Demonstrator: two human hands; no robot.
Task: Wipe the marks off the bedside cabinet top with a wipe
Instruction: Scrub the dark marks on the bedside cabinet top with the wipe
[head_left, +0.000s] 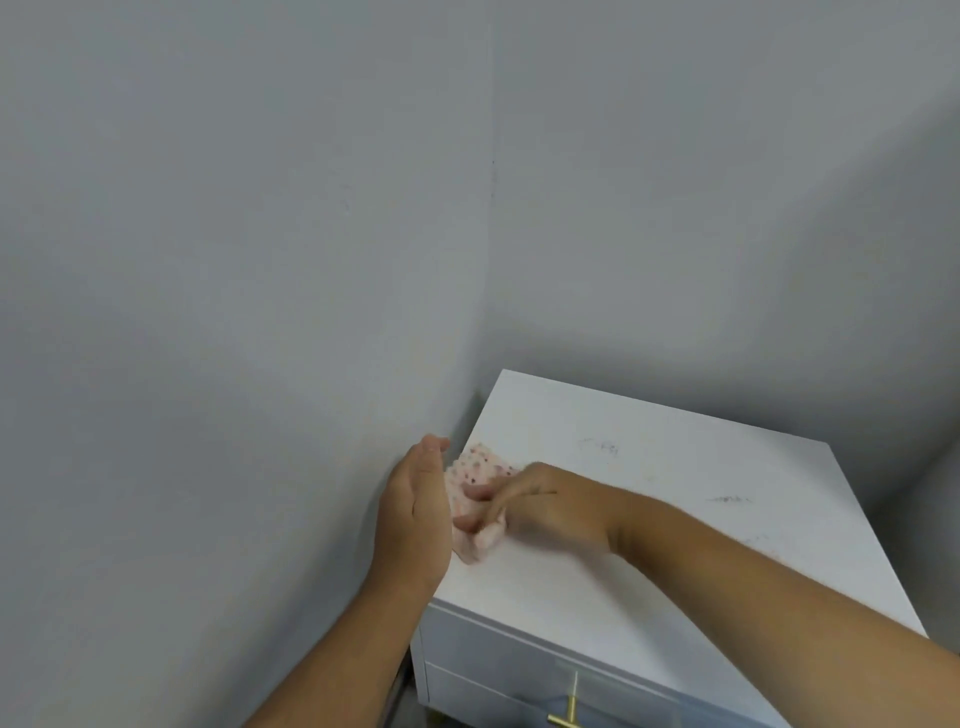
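The white bedside cabinet top (649, 519) fills the lower right. A pink wipe (480, 467) with small coloured dots lies at the top's left edge. My right hand (535, 501) presses on the wipe, fingers curled over it and pointing left. My left hand (415, 514) stands on edge just off the cabinet's left side, palm facing the wipe, fingers straight and together, touching or nearly touching the cloth. Dark smudges remain on the top: one mark (600, 446) near the middle back, another mark (730, 500) further right, and a fainter mark (758, 540) towards the right edge.
Grey walls meet in a corner (491, 260) right behind the cabinet, leaving a narrow gap on its left. A drawer front with a brass handle (569, 712) shows at the bottom edge.
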